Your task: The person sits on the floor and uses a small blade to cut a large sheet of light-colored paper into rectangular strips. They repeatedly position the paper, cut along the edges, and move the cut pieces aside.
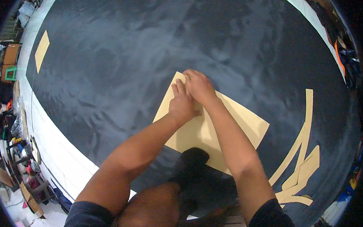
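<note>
A large tan card sheet (191,139) lies at an angle on a wide black sheet of material (105,76). My left hand (182,105) rests flat on the tan sheet near its far corner, fingers stretched out and pressing down. Right beside it, my right hand (200,87) is closed at the far right edge of the same sheet, close to that corner. The right fingertips are curled under, so whatever they hold cannot be made out.
Tan strips (302,142) and cut tan pieces (303,175) lie to the right on the black material. A small tan piece (42,51) sits at the far left. Assorted clutter (28,158) lines the white floor (53,140) on the left. My bent knee (153,209) is close in front.
</note>
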A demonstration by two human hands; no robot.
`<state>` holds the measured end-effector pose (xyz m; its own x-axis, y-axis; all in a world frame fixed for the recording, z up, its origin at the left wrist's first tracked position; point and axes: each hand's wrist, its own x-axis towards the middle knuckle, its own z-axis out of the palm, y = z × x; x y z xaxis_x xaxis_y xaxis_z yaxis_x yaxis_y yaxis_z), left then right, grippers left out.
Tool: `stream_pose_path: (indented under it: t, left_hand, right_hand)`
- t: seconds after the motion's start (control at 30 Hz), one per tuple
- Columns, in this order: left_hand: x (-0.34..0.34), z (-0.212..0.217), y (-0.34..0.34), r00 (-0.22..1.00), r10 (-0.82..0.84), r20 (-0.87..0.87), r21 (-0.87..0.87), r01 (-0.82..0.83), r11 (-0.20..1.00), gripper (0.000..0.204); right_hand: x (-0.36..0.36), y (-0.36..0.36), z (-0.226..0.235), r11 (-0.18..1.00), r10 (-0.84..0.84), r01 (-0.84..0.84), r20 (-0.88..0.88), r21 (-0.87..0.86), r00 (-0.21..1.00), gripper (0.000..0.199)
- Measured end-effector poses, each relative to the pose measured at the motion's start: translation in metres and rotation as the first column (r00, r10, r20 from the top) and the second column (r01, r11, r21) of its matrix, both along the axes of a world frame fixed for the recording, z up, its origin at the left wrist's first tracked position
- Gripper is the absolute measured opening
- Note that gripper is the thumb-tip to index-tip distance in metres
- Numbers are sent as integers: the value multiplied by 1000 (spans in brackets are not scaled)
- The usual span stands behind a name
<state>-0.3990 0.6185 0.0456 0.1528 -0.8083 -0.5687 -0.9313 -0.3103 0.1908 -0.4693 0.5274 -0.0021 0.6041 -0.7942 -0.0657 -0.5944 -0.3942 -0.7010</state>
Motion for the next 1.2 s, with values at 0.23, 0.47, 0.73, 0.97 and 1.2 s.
stream_pose_path:
  t: [0.23, 0.47, 0.73, 0.97, 1.2]
  left_hand:
    - [8, -6, 8, 1000, 24, 5, -54, -24, 998, 130]
    - [3, -23, 1, 988, -144, 61, -37, 146, 989, 128]
    - [-1, 10, -3, 996, -67, 61, 53, 64, 997, 123]
    - [-5, 7, -5, 985, -143, 98, 99, 133, 986, 111]
    - [-2, 0, -7, 879, -417, 233, 32, 421, 906, 108]
  right_hand:
    - [-85, 29, 9, 988, -49, 46, -19, -145, 999, 24]
    - [-27, 16, -9, 992, -33, 39, 50, -120, 998, 22]
    - [-133, 41, 4, 968, -231, 235, 50, -85, 972, 23]
    - [-188, 52, 6, 928, -358, 356, 0, -109, 934, 23]
    - [-118, 48, 11, 949, -311, 313, 75, -19, 947, 20]
